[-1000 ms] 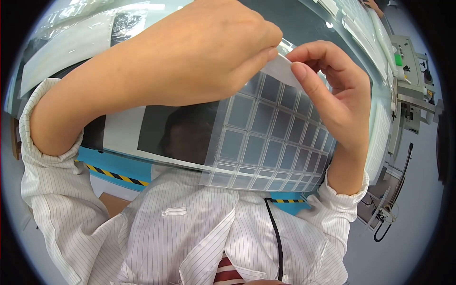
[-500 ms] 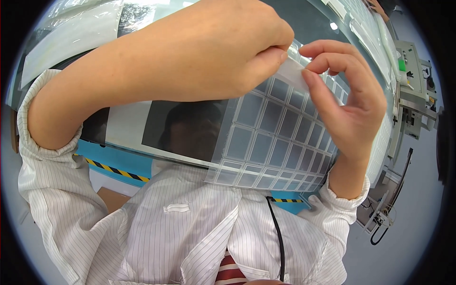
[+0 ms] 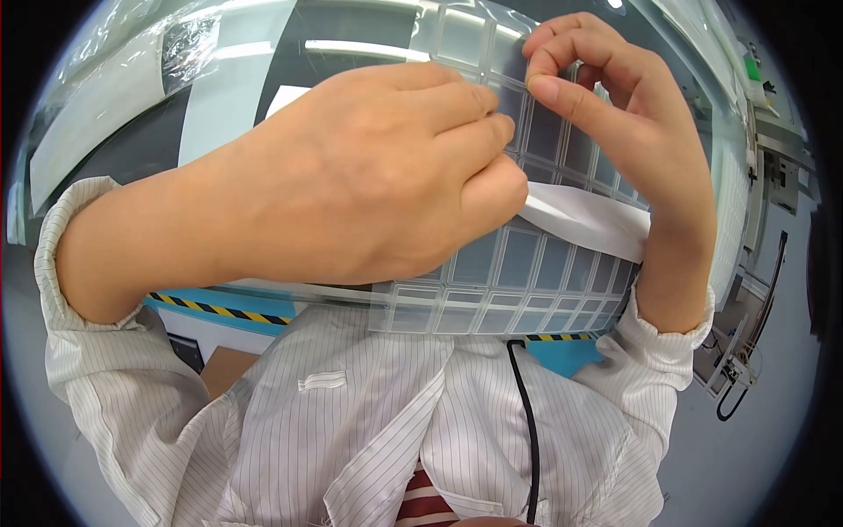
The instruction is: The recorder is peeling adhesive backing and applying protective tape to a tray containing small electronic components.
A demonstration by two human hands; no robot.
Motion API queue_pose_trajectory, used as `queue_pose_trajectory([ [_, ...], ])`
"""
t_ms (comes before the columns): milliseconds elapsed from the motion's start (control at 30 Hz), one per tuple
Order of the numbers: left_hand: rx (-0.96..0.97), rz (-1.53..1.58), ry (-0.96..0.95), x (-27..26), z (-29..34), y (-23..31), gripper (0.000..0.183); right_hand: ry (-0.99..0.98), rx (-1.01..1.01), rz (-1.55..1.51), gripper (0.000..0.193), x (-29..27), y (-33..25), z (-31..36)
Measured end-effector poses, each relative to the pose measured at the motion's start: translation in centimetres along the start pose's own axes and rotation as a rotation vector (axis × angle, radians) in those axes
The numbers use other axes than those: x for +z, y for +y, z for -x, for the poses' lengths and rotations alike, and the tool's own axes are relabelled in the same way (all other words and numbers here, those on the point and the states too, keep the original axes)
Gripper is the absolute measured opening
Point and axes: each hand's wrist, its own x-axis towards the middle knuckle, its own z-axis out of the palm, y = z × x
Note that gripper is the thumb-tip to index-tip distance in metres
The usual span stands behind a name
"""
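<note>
My left hand (image 3: 395, 167) is closed above a clear plastic tray (image 3: 479, 263) divided into rows of rectangular compartments. A white strip (image 3: 588, 220) comes out from under its thumb and curves across the tray to my right wrist. My right hand (image 3: 623, 114) is bent over the tray's far part, with thumb and forefinger pinched together. What lies between those fingertips, if anything, is too small to make out. A white corner of sheet (image 3: 283, 98) shows beyond my left wrist; whether it belongs to the strip is hidden.
The tray lies on a dark glossy tabletop (image 3: 347, 44) with light reflections. At the left are pale sheets (image 3: 97, 114) and a crinkled clear film (image 3: 189, 53). Black-and-yellow tape (image 3: 219, 309) runs below the near table edge. Metal equipment (image 3: 738, 364) stands at the right.
My left hand has moved nearer to me, and the white strip now stretches out on its right side. My right hand has shifted slightly up and left, away from the strip.
</note>
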Motion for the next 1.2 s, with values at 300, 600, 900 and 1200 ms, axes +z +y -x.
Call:
queue_pose_trajectory([
  [300,0.009,-0.021,-0.011,-0.1,-0.3,-0.3,0.017,0.015,0.135,0.085,0.009,0.3,-3.1,-0.5],
  [600,0.015,0.007,0.031,-0.3,-0.4,-0.2,0.017,0.021,0.089,0.09,0.007,0.6,-3.1,-0.5],
  [900,0.071,0.035,0.107,-0.3,-1.0,-1.0,0.018,0.062,0.104,0.101,0.006,1.0,-4.0,-0.1],
  [1200,0.097,0.049,0.153,-0.6,-1.6,-2.1,0.02,0.091,0.021,0.134,0.008,1.1,-3.1,-0.1],
])
